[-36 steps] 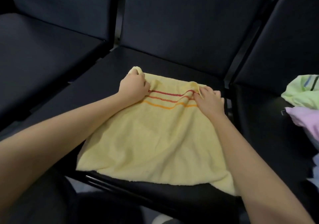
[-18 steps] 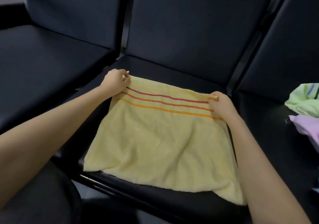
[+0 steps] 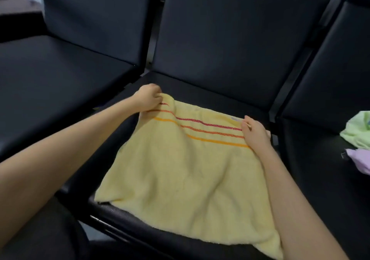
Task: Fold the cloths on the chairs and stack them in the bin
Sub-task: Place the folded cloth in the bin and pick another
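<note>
On the seat of the middle chair (image 3: 210, 93), a pale yellow cloth (image 3: 180, 169) is lying spread almost flat, with three stripes (image 3: 210, 132) in red and orange running across its far end. The person's left hand (image 3: 148, 99) is pinching the far left corner with curled fingers and raising it slightly off the seat. The right hand (image 3: 255, 133) is gripping the far right corner, low against the cushion. The near right corner is drooping over the seat's front edge.

This is looking like the start of the first fold. To do it well, both hands would be lifting evenly, holding the striped edge taut between them, and carrying it toward the near edge so the corners meet squarely. The drooping corner probably needs pulling back onto the seat first, or the halves may not match.

A green cloth (image 3: 358, 129) and a lilac cloth (image 3: 360, 161) are lying bunched on the chair to the right. No bin is showing.

No brand or writing is readable; a small pale patch near the right hand may be a tag, too blurred to read.
</note>
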The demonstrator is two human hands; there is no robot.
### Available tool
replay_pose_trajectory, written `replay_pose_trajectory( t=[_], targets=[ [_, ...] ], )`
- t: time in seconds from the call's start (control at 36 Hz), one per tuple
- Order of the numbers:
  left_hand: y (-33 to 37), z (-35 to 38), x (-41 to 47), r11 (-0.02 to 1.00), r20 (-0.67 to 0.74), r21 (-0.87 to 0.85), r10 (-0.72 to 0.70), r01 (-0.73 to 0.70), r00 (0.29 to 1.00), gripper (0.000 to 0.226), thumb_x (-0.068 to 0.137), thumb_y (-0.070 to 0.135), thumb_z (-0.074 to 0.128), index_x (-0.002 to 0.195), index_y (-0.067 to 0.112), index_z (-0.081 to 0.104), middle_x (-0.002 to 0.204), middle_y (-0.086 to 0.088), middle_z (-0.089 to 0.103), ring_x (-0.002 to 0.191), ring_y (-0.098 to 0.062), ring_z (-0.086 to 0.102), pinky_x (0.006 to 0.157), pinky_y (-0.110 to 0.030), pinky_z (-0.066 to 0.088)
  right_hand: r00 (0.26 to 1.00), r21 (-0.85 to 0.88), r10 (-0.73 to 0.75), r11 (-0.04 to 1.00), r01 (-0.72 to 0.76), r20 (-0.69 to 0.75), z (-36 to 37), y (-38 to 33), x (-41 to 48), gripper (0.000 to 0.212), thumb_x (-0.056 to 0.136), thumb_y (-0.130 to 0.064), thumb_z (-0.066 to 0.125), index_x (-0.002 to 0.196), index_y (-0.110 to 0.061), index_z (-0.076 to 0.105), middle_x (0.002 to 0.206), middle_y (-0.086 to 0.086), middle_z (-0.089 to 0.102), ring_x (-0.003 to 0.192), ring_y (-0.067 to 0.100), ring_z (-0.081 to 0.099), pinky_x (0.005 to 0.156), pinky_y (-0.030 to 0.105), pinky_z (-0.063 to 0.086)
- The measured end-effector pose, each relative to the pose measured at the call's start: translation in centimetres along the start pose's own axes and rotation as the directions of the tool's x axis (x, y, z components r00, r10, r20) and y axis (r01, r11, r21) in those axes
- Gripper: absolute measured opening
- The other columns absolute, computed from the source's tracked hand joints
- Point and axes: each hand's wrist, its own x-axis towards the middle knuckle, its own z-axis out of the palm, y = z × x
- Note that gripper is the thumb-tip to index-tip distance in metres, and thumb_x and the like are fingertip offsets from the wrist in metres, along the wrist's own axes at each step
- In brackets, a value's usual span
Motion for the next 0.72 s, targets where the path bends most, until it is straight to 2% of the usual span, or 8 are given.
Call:
replay_pose_trajectory(
  t=[0.11, 0.25, 0.31, 0.39, 0.5, 0.56, 0.64, 0.72],
  targets=[
    [-2.0, 2.4, 0.1, 0.995, -0.101, 0.024, -0.095, 0.098, 0.990, 0.035, 0.096, 0.021, 0.041, 0.125, 0.005, 0.053, 0.129, -0.010, 0.055, 0.126, -0.029, 0.042, 0.100, -0.039, 0.032, 1.000, 0.027, -0.004, 1.000, 0.004, 0.001, 0.1, 0.4, -0.1, 0.034, 0.101, -0.031, 0.032, 0.128, -0.031, 0.053, 0.133, 0.001, 0.051, 0.124, 0.022, 0.042, 0.104, 0.035, 0.022],
    [-2.0, 2.7, -0.5, 0.991, -0.280, -0.113, -0.095, 0.066, 0.955, 0.024, 0.093, 0.018, 0.048, 0.111, 0.005, 0.059, 0.110, -0.010, 0.063, 0.111, -0.029, 0.050, 0.091, -0.036, 0.035, 0.995, 0.079, -0.009, 0.997, 0.017, -0.099, -0.2, -0.1, -0.5, 0.027, 0.100, -0.026, 0.040, 0.112, -0.020, 0.063, 0.105, -0.006, 0.054, 0.117, 0.019, 0.042, 0.100, 0.035, 0.028],
    [-2.3, 2.8, -0.9, 0.983, -0.330, -0.171, -0.128, 0.074, 0.935, 0.022, 0.092, 0.019, 0.050, 0.106, 0.007, 0.060, 0.102, -0.008, 0.064, 0.109, -0.028, 0.050, 0.089, -0.036, 0.037, 0.994, 0.118, 0.010, 0.993, 0.003, -0.106, -0.1, -0.5, -0.6, 0.025, 0.098, -0.029, 0.043, 0.102, -0.016, 0.064, 0.103, -0.004, 0.057, 0.104, 0.019, 0.049, 0.094, 0.036, 0.035],
    [-2.3, 3.0, -1.1, 0.972, -0.351, -0.215, -0.171, 0.099, 0.921, 0.021, 0.089, 0.023, 0.053, 0.103, 0.008, 0.059, 0.092, -0.004, 0.061, 0.108, -0.027, 0.048, 0.081, -0.034, 0.039, 0.999, 0.125, 0.031, 0.992, -0.028, -0.019, -0.3, -0.6, -0.3, 0.025, 0.096, -0.035, 0.045, 0.087, -0.016, 0.058, 0.096, 0.002, 0.060, 0.085, 0.017, 0.053, 0.078, 0.036, 0.045],
    [-2.3, 3.1, -1.2, 0.966, -0.355, -0.232, -0.192, 0.113, 0.915, 0.018, 0.084, 0.025, 0.056, 0.088, 0.008, 0.060, 0.079, -0.001, 0.058, 0.094, -0.023, 0.053, 0.072, -0.032, 0.042, 0.982, 0.064, -0.043, 0.997, 0.032, 0.183, -1.8, -0.9, -0.8, 0.039, 0.091, -0.045, 0.054, 0.070, -0.013, 0.044, 0.074, 0.001, 0.046, 0.066, 0.015, 0.043, 0.060, 0.030, 0.033],
    [-2.3, 3.2, -1.3, 0.969, -0.354, -0.220, -0.189, 0.115, 0.916, 0.021, 0.083, 0.027, 0.055, 0.081, 0.007, 0.062, 0.077, -0.002, 0.061, 0.090, -0.023, 0.056, 0.072, -0.033, 0.045, 0.955, 0.064, -0.121, 0.992, 0.107, 0.271, -2.4, -1.2, -1.1, 0.048, 0.087, -0.049, 0.059, 0.062, -0.012, 0.042, 0.082, -0.006, 0.049, 0.074, 0.013, 0.048, 0.068, 0.030, 0.038],
    [-2.2, 3.2, -1.4, 0.963, -0.343, -0.233, -0.211, 0.134, 0.915, 0.027, 0.084, 0.031, 0.053, 0.082, 0.008, 0.067, 0.079, -0.003, 0.066, 0.086, -0.021, 0.058, 0.074, -0.036, 0.050, 0.901, 0.095, -0.185, 0.982, 0.161, 0.392, -2.6, -1.7, -1.5, 0.044, 0.086, -0.043, 0.064, 0.057, -0.016, 0.046, 0.128, -0.018, 0.047, 0.115, 0.007, 0.047, 0.100, 0.035, 0.036],
    [-2.2, 3.3, -1.5, 0.968, -0.372, -0.218, -0.203, 0.127, 0.906, 0.033, 0.088, 0.031, 0.051, 0.080, 0.004, 0.067, 0.079, -0.007, 0.068, 0.079, -0.022, 0.060, 0.071, -0.038, 0.051, 0.865, 0.057, -0.213, 0.976, 0.210, 0.454, -3.0, -2.1, -1.8, 0.037, 0.086, -0.037, 0.065, 0.063, -0.015, 0.046, 0.132, -0.022, 0.041, 0.115, 0.005, 0.046, 0.094, 0.029, 0.035]
  ],
)
